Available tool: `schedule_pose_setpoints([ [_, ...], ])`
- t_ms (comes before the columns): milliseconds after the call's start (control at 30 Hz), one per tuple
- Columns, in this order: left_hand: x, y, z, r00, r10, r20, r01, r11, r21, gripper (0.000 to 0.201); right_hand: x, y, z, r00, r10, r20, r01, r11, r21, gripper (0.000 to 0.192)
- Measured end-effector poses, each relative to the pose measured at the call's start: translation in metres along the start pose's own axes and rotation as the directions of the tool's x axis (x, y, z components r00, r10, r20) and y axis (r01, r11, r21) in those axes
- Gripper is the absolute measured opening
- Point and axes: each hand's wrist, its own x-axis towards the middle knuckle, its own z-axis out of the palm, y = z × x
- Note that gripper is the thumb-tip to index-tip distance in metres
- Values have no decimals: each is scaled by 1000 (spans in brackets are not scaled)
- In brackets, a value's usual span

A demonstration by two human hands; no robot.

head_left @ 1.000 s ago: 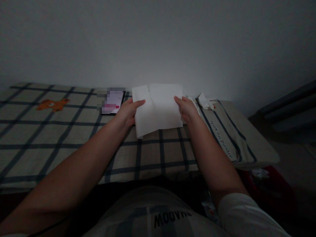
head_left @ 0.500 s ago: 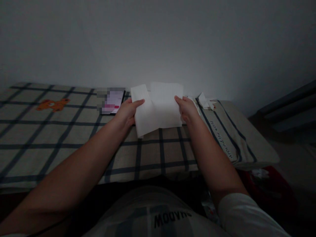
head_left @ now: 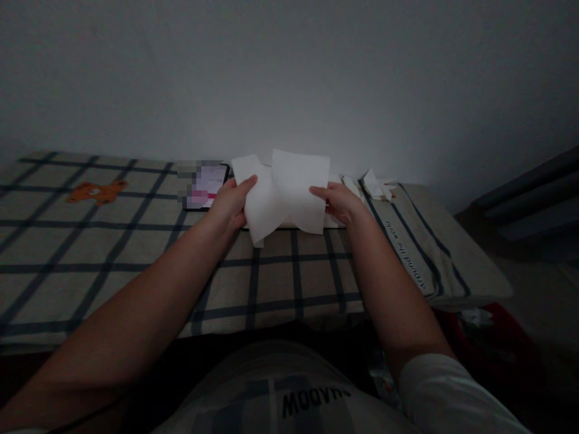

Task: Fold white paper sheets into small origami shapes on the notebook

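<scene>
Checked cloth, beige with dark blue lines, covers the one tabletop in front of me, and it is the biggest thing here below the bare grey wall. One orange bear figure is printed on the cloth far to my left, and one line of dark lettering runs along its right edge.

Next in size are my two forearms, reaching out over the cloth toward the wall. Between them I hold one white sheet of paper, lifted off the cloth and buckled in the middle, so that it shows as two panels: a left panel sagging toward me and a right panel standing flatter. It hangs above the far middle of the tabletop.

My left hand has its grip pinched on the paper's left edge, thumb on the near face and the other fingers hidden behind. My right hand has its grip clamped on the right edge the same way, thumb pointing inward across the sheet.

One phone lies flat on the cloth just beside my left hand, its screen lit pale pink. One small heap of white paper scraps sits near my right hand by the wall; I cannot count the pieces in this dim light.
</scene>
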Motion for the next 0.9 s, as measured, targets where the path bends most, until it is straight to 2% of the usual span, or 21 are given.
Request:
schedule_pose_setpoints([
  [100,-2,1,2,1000,-10,22,10,1000,-8,30,-1,-1,1,999,0,-46,0,1000,-12,8],
  [267,-16,9,8,984,-115,136,113,993,23,63,8,5,0,977,-60,-205,62,998,1,17],
  [333,-20,12,10,978,-149,148,144,989,42,67,11,9,-1,969,-91,-229,98,995,20,18],
  [400,-23,14,11,975,-178,134,170,983,68,59,14,12,-2,966,-128,-223,137,990,26,16],
  [567,-16,12,7,973,-220,73,207,966,157,26,18,16,-3,950,-189,-247,192,981,-11,18],
  [767,-13,9,4,989,-147,19,142,977,159,22,21,15,-4,901,-315,-296,270,945,-184,38],
  [900,-13,7,3,996,-89,31,81,978,193,25,23,15,-9,852,-450,-266,339,863,-373,44],
])
